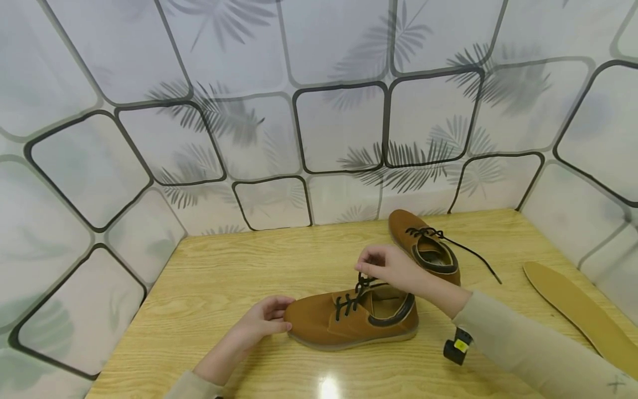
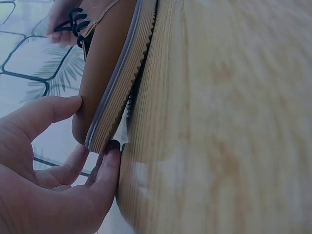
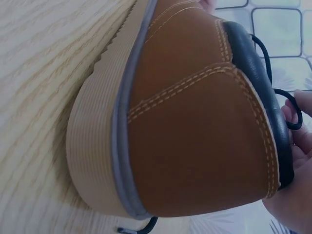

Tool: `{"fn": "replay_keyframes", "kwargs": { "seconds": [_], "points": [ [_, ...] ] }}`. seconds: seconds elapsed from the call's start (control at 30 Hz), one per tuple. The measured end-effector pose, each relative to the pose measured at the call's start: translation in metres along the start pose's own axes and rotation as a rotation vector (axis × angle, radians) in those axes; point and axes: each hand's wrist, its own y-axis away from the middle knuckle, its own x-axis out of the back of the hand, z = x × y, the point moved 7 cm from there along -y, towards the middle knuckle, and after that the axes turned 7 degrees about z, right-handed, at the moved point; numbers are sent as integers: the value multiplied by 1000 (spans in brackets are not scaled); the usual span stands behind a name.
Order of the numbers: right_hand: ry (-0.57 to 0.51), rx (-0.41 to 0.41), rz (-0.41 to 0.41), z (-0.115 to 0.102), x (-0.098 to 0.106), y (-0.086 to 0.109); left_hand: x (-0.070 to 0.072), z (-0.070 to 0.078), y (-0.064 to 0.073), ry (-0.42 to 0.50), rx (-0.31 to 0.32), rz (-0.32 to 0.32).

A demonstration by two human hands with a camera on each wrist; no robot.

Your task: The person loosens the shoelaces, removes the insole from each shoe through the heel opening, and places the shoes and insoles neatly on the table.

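A brown lace-up shoe (image 1: 314, 318) lies sole down on the table, its toe to the left. My left hand (image 1: 259, 324) holds it by the toe. In the left wrist view the thumb (image 2: 63, 109) presses the upper, while fingertips reach the sole's edge, which stands slightly off the wood. Above the shoe's opening, my right hand (image 1: 391, 269) pinches a loop of the black shoelace (image 1: 347, 304). The right wrist view shows the shoe's heel (image 3: 200, 156) up close; the lace loop (image 3: 295, 109) meets the fingers at the right, partly hidden behind the dark collar.
A second brown shoe (image 1: 405, 228) stands behind my right forearm, with one long lace end trailing right. Along the right edge lies a tan insole (image 1: 573, 307). Patterned cloth walls (image 1: 344, 130) enclose the wooden table (image 1: 214, 266) at the back and sides.
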Motion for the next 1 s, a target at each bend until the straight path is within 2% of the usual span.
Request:
{"fn": "replay_keyframes", "kwargs": {
  "seconds": [0.17,0.43,0.73,0.93,1.0],
  "points": [
    [-34,-16,3,1,2,0,0,0,0,6,3,-2],
    [54,123,-89,-4,-8,4,1,0,1,-1,3,1],
    [155,124,-129,-7,-12,5,2,-2,-1,-9,1,3],
    [157,147,-113,-7,-11,4,2,-2,-1,-7,-6,0],
    [146,127,-104,-6,-10,4,2,-2,-1,-9,-5,1]
  ]
}}
